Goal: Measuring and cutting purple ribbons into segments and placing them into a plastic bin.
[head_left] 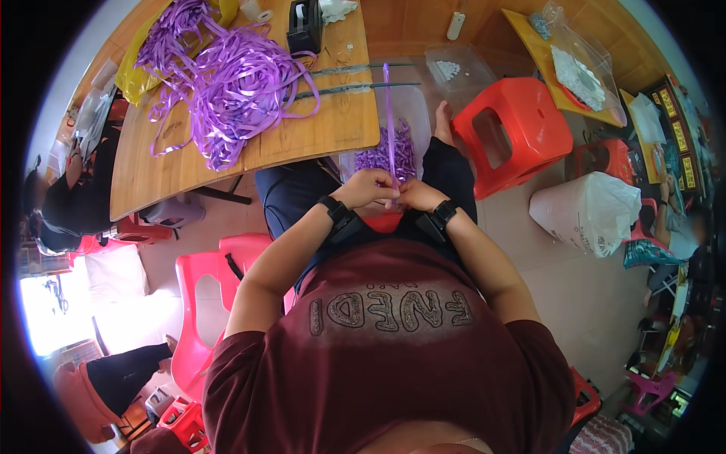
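A narrow purple ribbon (391, 125) runs from the end of a thin dark rod (402, 84) region down to my hands, over a clear plastic box (414, 106). My left hand (367, 188) is closed, pinching the ribbon near its lower end. Close beside it, my right hand (421, 195) is closed too, its fingertips pressed at the same ribbon; what exactly lies between them is partly hidden. Inside the box, between my legs, lie many short purple ribbon pieces (370, 157). A big tangled heap of purple ribbon (242, 83) rests on the wooden table (333, 125).
Two rods taped to the table stick out past its right edge. A black tape dispenser (304, 29) and a yellow bag (130, 76) stand on the table. To my right are a red stool (522, 132) and a white sack (578, 208); a pink chair (187, 318) is left. Other people sit farther off.
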{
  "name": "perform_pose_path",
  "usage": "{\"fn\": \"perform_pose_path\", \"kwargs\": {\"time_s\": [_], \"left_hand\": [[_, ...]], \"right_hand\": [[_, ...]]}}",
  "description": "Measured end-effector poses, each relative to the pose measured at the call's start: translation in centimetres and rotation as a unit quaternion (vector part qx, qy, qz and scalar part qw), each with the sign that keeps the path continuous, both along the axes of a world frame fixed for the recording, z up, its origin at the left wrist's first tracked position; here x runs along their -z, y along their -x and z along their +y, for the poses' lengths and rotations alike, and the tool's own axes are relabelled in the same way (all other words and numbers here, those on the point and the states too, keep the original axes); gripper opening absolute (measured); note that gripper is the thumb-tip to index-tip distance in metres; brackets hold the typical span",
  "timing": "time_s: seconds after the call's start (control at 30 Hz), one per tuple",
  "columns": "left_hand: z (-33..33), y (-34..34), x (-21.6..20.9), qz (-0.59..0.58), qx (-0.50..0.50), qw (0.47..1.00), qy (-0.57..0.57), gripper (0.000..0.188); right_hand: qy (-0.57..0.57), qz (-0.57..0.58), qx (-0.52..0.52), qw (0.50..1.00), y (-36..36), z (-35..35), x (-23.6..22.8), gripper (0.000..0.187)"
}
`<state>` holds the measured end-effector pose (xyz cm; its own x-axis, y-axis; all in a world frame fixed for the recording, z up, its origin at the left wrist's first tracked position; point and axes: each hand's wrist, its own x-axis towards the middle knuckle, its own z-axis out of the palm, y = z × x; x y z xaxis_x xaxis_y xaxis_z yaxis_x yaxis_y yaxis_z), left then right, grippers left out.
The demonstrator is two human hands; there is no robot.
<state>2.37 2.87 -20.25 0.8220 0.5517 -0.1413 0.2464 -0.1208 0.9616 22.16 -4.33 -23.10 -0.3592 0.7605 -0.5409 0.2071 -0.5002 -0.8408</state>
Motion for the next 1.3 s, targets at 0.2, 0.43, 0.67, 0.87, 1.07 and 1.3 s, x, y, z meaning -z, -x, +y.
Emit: {"fn": "perform_pose_path", "kwargs": {"time_s": [0.2, 0.43, 0.67, 0.87, 1.07, 1.3], "left_hand": [[1.4, -1.6, -2.6, -0.011, -0.177, 0.980, 0.092, 0.020], [2.2, -1.9, -3.6, -0.023, -0.202, 0.976, -0.080, 0.024], [1.2, -2.2, -5.2, 0.008, -0.210, 0.973, -0.092, 0.023], [0.9, -2.3, -5.2, 0.013, -0.213, 0.975, -0.060, 0.022], [0.9, -2.2, -4.9, -0.051, -0.197, 0.979, 0.015, 0.021], [0.2, -1.8, -7.0, -0.058, -0.201, 0.972, 0.111, 0.017]], "right_hand": [[-0.003, 0.005, 0.008, 1.000, -0.1, 0.0, -0.2, 0.032], [-0.063, -0.042, 0.019, 0.997, -1.5, 0.6, -0.9, 0.029], [-0.382, -0.051, 0.296, 0.874, -0.8, 5.9, -8.1, 0.027], [-0.261, 0.094, 0.331, 0.902, 0.3, 10.5, -10.6, 0.025], [-0.225, 0.215, 0.316, 0.897, -1.3, 13.3, -11.1, 0.025], [-0.212, 0.200, 0.301, 0.908, -1.3, 13.2, -12.0, 0.028]]}}
